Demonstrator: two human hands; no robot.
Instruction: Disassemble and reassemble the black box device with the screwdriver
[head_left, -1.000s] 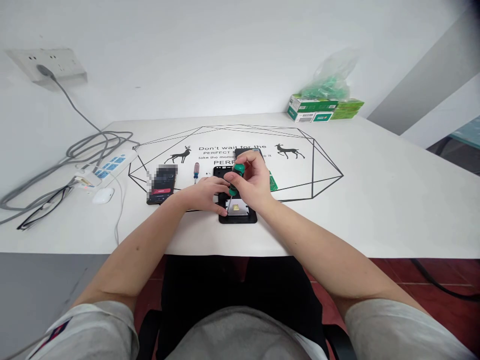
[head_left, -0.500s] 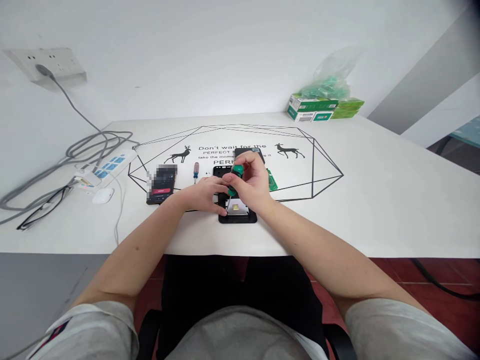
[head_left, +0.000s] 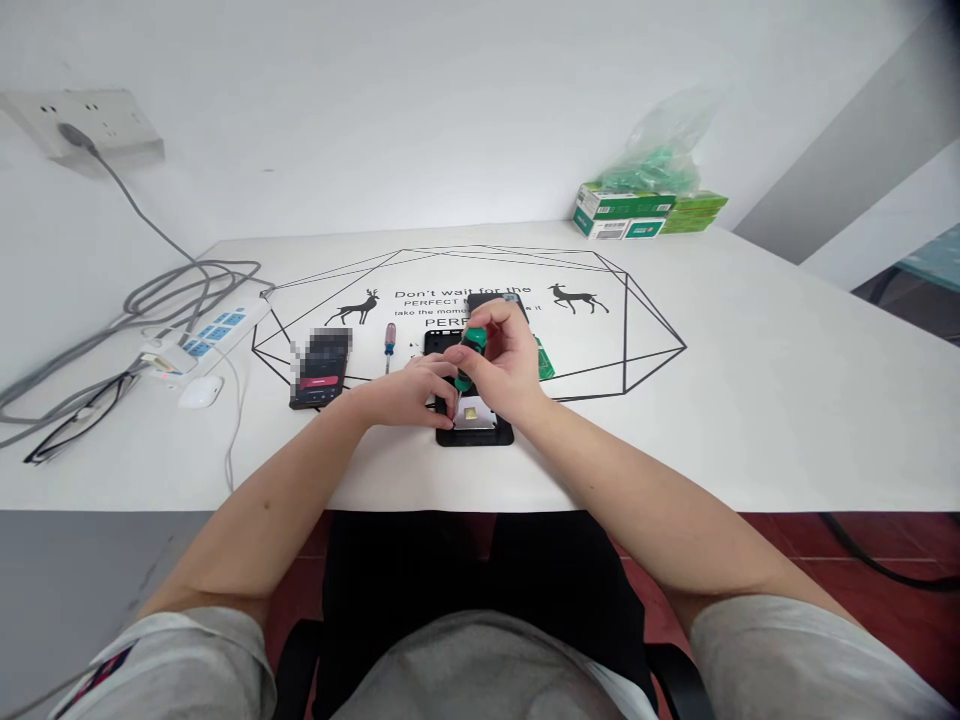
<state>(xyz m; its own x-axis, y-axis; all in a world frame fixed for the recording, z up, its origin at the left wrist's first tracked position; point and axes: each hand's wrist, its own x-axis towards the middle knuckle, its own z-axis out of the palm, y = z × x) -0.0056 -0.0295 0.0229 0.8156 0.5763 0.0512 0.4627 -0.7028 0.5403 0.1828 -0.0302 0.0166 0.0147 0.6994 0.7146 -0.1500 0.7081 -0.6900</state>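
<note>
An opened black phone [head_left: 487, 438] lies on the desk in front of me, with a silver plate and a small gold square inside. My right hand [head_left: 510, 365] is closed around the green handle of a screwdriver [head_left: 472, 342], which stands tilted over the phone's left side. My left hand [head_left: 409, 393] grips the phone's left edge, its curled fingers and thumb close to the screwdriver's shaft; they partly hide the tip. A green circuit board [head_left: 545, 360] shows beside my right hand. Behind it lies a dark phone part [head_left: 487, 302], partly covered.
Left of my hands lie a second screwdriver [head_left: 390, 340], tiny dark bits and a lit phone [head_left: 322, 370]. Further left are a power strip [head_left: 225, 335], coiled grey cable, a white earbud case [head_left: 201, 391] and glasses [head_left: 79, 420]. Green-white boxes [head_left: 626, 210] with a plastic bag stand at the back right.
My left fingers have curled in slightly by the screwdriver's shaft. The right hand keeps its hold on the screwdriver in nearly the same place. The view has shifted a little.
</note>
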